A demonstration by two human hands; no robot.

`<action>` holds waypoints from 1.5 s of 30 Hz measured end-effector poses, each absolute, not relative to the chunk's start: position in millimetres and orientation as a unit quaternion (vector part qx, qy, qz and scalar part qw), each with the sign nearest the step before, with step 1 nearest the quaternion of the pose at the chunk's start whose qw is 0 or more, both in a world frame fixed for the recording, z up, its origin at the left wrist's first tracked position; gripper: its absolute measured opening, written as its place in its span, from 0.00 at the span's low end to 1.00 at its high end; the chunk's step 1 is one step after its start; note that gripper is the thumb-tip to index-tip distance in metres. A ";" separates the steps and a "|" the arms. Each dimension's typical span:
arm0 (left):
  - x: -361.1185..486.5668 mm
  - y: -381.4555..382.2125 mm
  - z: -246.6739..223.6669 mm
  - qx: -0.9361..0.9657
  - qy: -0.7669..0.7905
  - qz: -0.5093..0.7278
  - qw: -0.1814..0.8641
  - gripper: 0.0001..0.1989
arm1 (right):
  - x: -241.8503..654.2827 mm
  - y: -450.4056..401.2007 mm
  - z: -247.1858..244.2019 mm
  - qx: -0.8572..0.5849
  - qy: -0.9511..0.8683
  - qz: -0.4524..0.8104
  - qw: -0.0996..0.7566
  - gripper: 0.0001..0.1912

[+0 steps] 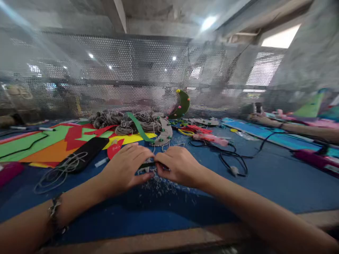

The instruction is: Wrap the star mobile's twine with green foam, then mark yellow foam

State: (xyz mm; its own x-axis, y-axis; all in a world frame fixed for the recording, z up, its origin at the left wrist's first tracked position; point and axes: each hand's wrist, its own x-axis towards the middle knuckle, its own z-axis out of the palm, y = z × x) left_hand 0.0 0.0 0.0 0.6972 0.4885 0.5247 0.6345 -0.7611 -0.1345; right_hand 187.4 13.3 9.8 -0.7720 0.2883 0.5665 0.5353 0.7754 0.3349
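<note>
Both my hands are close together over the blue tabletop (190, 201). A narrow dark green strip (147, 164), perhaps felt, runs between them. My left hand (127, 165) curls around the strip's left part, thumb below and fingers above. My right hand (180, 165) pinches its other end between thumb and bent fingers. Much of the strip is hidden by the hands. Just beyond them lies a grey crescent (164, 134) dotted with small green pompoms. A lighter green strip (138, 126) leans beside it. Small pale scraps (159, 188) are scattered beneath my hands.
Coloured sheets (47, 151), a black phone (88, 151) and tangled thin cord (62, 171) lie left. Grey yarn (132, 121) is heaped behind. A pink glue gun (212, 138) with black cable sits right. Another person's arm (299, 130) reaches in at far right.
</note>
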 end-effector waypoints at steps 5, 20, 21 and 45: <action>-3.7 6.9 -2.8 -0.907 -0.321 -0.183 0.200 0.27 | 193.4 20.1 9.1 -0.258 -0.901 -0.254 0.237 0.08; -39.7 26.4 5.4 -0.861 -0.432 -0.164 0.214 0.22 | 234.2 52.8 25.6 -0.416 -0.862 -0.231 0.174 0.06; -41.9 27.1 5.8 -0.855 -0.445 -0.162 0.210 0.21 | 238.5 55.9 26.8 -0.435 -0.851 -0.226 0.189 0.06; -4.0 2.1 5.6 -0.888 -0.256 -0.221 0.309 0.15 | 182.9 13.0 11.8 -0.259 -0.925 -0.192 0.202 0.14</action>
